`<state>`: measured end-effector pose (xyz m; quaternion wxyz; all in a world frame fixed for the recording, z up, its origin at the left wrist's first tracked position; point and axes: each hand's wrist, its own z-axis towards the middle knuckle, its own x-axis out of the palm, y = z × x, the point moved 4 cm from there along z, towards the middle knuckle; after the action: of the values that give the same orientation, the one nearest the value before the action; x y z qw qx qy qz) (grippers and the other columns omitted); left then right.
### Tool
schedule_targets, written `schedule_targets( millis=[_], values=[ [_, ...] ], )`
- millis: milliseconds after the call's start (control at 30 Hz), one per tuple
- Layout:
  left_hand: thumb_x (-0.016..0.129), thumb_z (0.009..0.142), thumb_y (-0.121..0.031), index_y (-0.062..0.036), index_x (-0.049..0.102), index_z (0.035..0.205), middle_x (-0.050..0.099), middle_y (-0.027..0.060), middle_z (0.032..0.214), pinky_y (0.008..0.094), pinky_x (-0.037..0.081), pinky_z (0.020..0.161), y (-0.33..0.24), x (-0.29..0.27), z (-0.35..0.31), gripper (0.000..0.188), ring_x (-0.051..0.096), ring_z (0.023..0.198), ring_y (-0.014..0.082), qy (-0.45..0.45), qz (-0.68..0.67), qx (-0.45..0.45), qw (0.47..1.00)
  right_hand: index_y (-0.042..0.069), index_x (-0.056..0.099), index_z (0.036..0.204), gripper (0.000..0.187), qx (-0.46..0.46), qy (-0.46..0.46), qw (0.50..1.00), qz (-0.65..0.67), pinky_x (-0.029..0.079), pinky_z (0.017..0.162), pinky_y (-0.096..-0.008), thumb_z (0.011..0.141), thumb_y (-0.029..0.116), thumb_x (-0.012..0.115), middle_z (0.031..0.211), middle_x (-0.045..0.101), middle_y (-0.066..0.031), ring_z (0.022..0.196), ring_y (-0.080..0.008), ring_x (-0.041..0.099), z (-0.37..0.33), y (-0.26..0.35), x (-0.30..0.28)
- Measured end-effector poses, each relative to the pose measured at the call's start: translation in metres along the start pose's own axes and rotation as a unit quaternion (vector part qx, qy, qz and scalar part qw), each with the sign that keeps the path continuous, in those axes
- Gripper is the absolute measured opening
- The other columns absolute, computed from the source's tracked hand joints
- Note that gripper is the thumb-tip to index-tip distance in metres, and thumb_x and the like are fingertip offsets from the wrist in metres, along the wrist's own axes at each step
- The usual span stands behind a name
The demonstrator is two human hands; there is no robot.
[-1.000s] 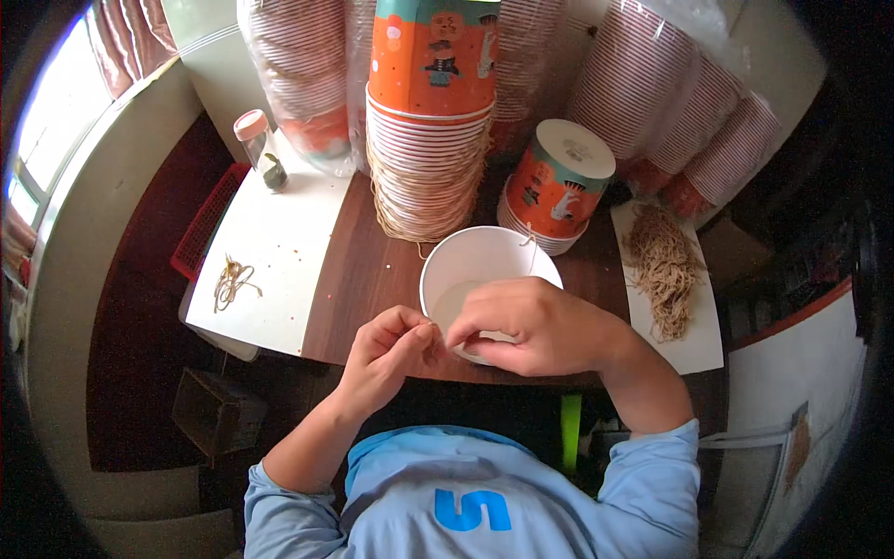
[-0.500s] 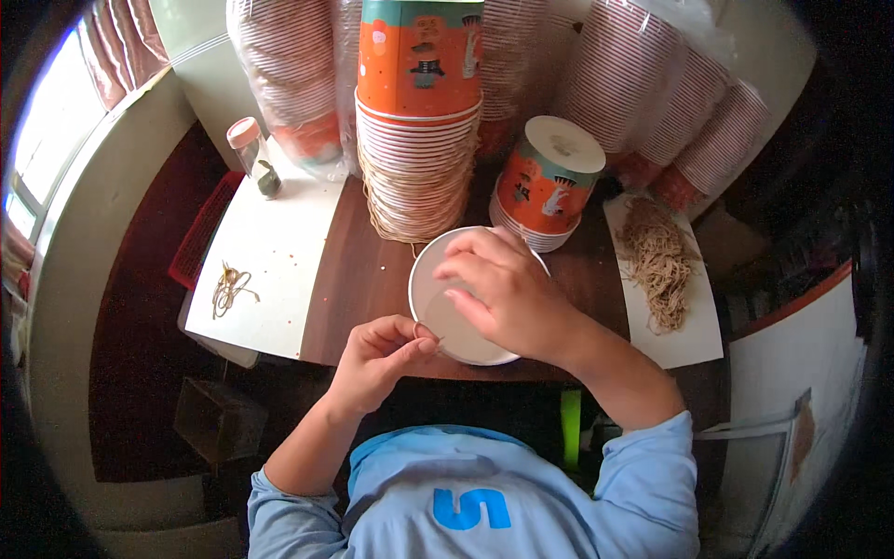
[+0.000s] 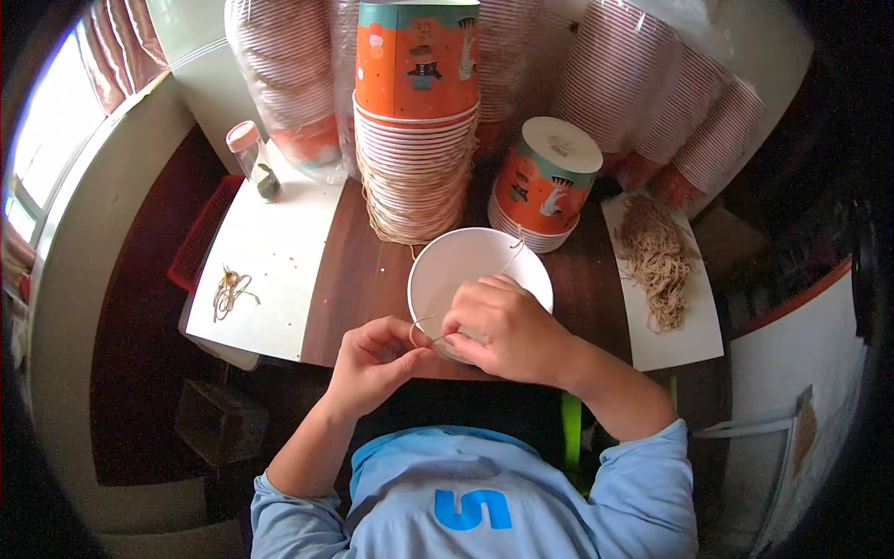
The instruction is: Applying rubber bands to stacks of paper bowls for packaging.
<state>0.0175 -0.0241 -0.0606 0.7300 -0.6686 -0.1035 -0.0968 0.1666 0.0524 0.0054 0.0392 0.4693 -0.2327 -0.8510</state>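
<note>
A white paper bucket [image 3: 456,263] stands mouth up at the table's near edge. Thin tan cord [image 3: 511,261] runs from its far right rim down across the opening toward my hands. At the bucket's near left rim, my left hand [image 3: 384,356] pinches a small loop of this cord between thumb and forefinger. My right hand [image 3: 503,326] is over the near part of the mouth, thumb and fingers closed on the cord just beside the left fingertips. The right hand hides part of the bucket's inside and near rim.
Behind the bucket rises a tall stack of orange buckets [image 3: 416,65] strung with cord. A shorter upside-down stack [image 3: 549,186] is to its right. A cord bundle [image 3: 656,265] lies on white board at right; at left are a jar [image 3: 253,158] and loose cord pieces [image 3: 231,293].
My right hand has come down and left from above the bucket to meet my left fingertips, closing on the cord. The cord at the far right rim now shows. My left hand stays nearly in place.
</note>
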Motion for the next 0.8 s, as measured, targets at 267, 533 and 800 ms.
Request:
schedule_targets(
  millis=[267, 533, 800],
  values=[
    [0.070, 0.075, 0.000, -0.0012, 0.063, 0.087, 0.065, 0.0049, 0.072, 0.0203, 0.048, 0.063, -0.002, 0.004, -0.025, 0.014, 0.059, 0.066, 0.0064, -0.133, 0.395, 0.198, 0.887, 0.005, 0.054, 0.079, 0.012, 0.096, -0.019, 0.993, -0.063, 0.048, 0.050, -0.0359, 0.073, 0.004, 0.065, 0.070, 0.050, -0.0090, 0.056, -0.0269, 0.057, -0.030, 0.051, 0.023],
    [0.063, 0.083, 0.002, 0.0043, 0.059, 0.088, 0.067, 0.0112, 0.087, 0.0261, 0.054, 0.073, 0.022, 0.002, -0.019, 0.008, 0.065, 0.078, 0.0149, -0.126, -0.031, -0.004, 0.992, 0.005, 0.057, 0.084, 0.017, 0.129, -0.171, 0.966, -0.143, 0.047, 0.052, -0.0345, 0.071, 0.002, 0.067, 0.074, 0.056, -0.0070, 0.058, -0.0249, 0.059, -0.047, 0.042, 0.054],
    [0.062, 0.083, 0.003, 0.0046, 0.058, 0.088, 0.067, 0.0120, 0.085, 0.0289, 0.055, 0.075, 0.027, 0.006, -0.015, 0.007, 0.066, 0.080, 0.0164, -0.117, -0.087, -0.009, 0.989, 0.001, 0.061, 0.088, 0.012, 0.218, -0.257, 0.941, 0.001, 0.049, 0.058, -0.0334, 0.077, 0.002, 0.065, 0.077, 0.061, -0.0126, 0.066, -0.0299, 0.063, -0.050, 0.015, 0.073]
  ],
)
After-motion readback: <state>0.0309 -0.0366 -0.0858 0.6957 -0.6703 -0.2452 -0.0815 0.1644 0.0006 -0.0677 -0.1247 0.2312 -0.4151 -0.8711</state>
